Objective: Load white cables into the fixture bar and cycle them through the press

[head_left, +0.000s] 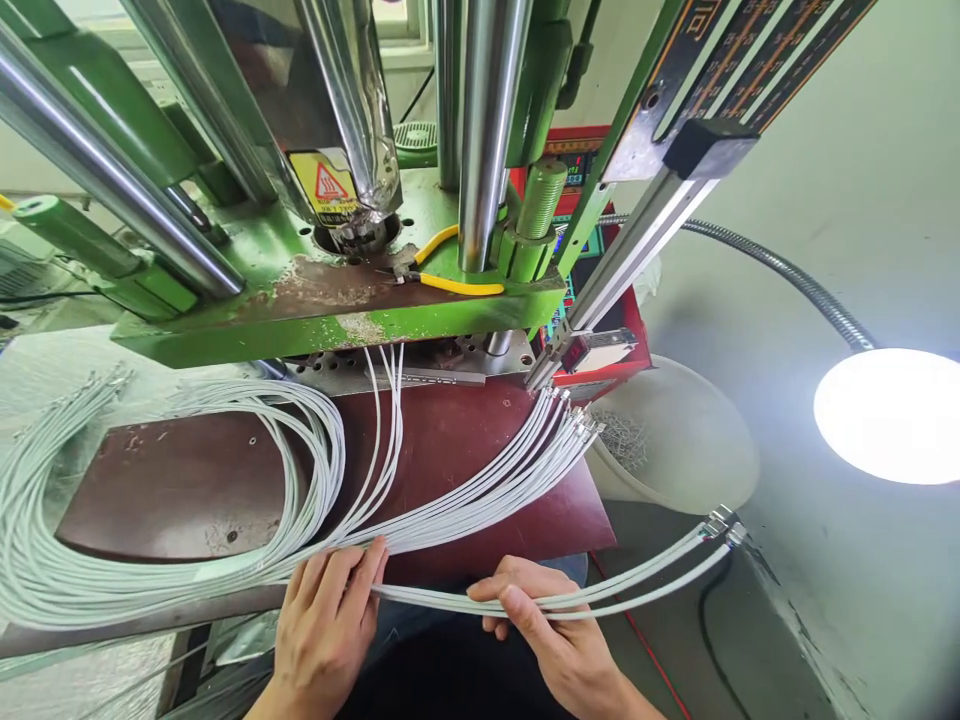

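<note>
A large bundle of white cables [465, 500] lies looped on the dark red work plate, metal connectors [577, 420] at its right ends. My left hand [326, 620] is closed over the near edge of this bundle, its fingers wrapped on the cables at the plate's front. To the right, my right hand [551, 630] grips a few white cables [637, 580] split off from the rest, between thumb and fingers. Their free ends, with metal connectors [724, 525], stick out past it. Several other cables [386, 430] run up under the green press.
The green press [360, 320] stands just behind the cables, with yellow-handled cutters [457, 285] on its platen and a hot-surface label [326, 185]. A white bucket [690, 430] with scraps stands right of the dark red plate [480, 410]. A bright lamp [892, 415] hangs at far right.
</note>
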A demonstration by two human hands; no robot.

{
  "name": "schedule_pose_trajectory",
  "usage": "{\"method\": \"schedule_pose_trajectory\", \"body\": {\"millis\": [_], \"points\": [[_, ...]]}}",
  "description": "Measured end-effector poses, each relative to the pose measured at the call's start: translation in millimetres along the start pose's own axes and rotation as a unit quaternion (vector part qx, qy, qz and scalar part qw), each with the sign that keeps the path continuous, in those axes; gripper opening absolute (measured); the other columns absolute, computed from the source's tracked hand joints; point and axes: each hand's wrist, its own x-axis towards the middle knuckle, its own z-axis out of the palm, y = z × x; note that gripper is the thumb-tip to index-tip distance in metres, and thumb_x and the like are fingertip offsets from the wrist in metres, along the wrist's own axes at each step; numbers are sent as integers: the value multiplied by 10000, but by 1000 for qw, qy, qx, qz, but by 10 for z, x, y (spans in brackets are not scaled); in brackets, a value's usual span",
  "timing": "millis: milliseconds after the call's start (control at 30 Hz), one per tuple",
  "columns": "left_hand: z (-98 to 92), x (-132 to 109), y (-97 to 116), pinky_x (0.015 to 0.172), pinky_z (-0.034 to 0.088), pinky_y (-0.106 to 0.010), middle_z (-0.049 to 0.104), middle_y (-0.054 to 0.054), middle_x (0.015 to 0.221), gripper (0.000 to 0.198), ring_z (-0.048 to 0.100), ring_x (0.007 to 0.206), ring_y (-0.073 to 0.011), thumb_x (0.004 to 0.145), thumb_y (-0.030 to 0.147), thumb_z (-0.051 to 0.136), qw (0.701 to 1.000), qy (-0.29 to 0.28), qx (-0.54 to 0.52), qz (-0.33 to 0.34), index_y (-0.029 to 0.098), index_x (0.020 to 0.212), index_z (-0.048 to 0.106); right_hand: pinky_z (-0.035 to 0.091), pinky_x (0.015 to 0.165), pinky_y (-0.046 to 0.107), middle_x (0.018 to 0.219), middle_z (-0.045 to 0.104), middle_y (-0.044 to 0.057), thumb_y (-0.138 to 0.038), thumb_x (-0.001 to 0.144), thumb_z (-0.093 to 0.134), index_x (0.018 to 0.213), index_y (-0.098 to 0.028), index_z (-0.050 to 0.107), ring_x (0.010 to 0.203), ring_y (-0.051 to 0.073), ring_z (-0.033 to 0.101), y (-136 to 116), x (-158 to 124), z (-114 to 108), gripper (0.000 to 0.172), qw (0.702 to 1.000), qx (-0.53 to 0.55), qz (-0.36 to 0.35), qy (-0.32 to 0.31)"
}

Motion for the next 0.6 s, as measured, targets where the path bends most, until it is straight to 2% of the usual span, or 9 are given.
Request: {"method": "schedule_pose_trajectory", "body": {"millis": [100,167,233,300,400,467,500,600], "points": [[18,-7,-12,694,448,-309,645,-31,736,269,574,653,-155,855,36,573,1000,4,7,2,110,1101,656,475,603,226,718,637,46,-303,980,474,1018,-192,757,633,109,593,-17,2,-3,306,1000,13,13,-3],[19,-12,-22,719,459,-309,647,-44,757,246,588,691,-164,828,28,611,999,28,6,16,106,1055,666,475,594,230,710,633,48,-331,972,492,1003,-190,761,626,112,593,-30,4,10,305,999,37,33,-1],[3,-26,-46,770,474,-322,652,-69,802,210,613,772,-187,798,36,656,997,66,-2,27,107,995,673,478,576,234,697,630,49,-364,954,526,997,-184,761,607,116,596,-35,6,44,299,993,82,82,10],[-25,-56,-90,816,480,-344,663,-93,849,149,627,841,-205,808,49,645,995,83,-36,41,108,943,665,484,543,242,740,655,64,-395,924,572,1031,-180,749,588,127,611,-34,13,96,298,976,155,154,15],[-71,-110,-170,811,488,-346,678,-81,814,106,629,802,-183,846,59,586,989,51,-115,74,116,919,638,495,529,270,980,685,115,-391,880,628,1161,-211,691,631,159,645,-37,29,175,339,936,272,226,-9],[-105,-111,-189,775,496,-327,676,-51,755,119,617,746,-163,854,62,574,985,25,-142,95,129,937,628,507,604,300,1131,645,124,-366,874,633,1189,-238,670,706,161,641,-50,31,197,341,927,317,202,-13],[-124,-91,-180,749,498,-315,673,-40,733,135,610,722,-157,855,59,569,984,12,-147,100,136,951,624,504,662,313,1153,630,115,-355,876,631,1143,-239,689,755,162,629,-59,30,191,297,932,321,169,-8],[-170,44,-78,663,495,-282,659,-22,703,176,592,652,-144,869,52,520,980,-31,-164,108,145,990,608,462,765,321,1057,628,96,-330,873,633,875,-198,740,865,185,587,-84,42,93,169,965,258,39,10]]}}
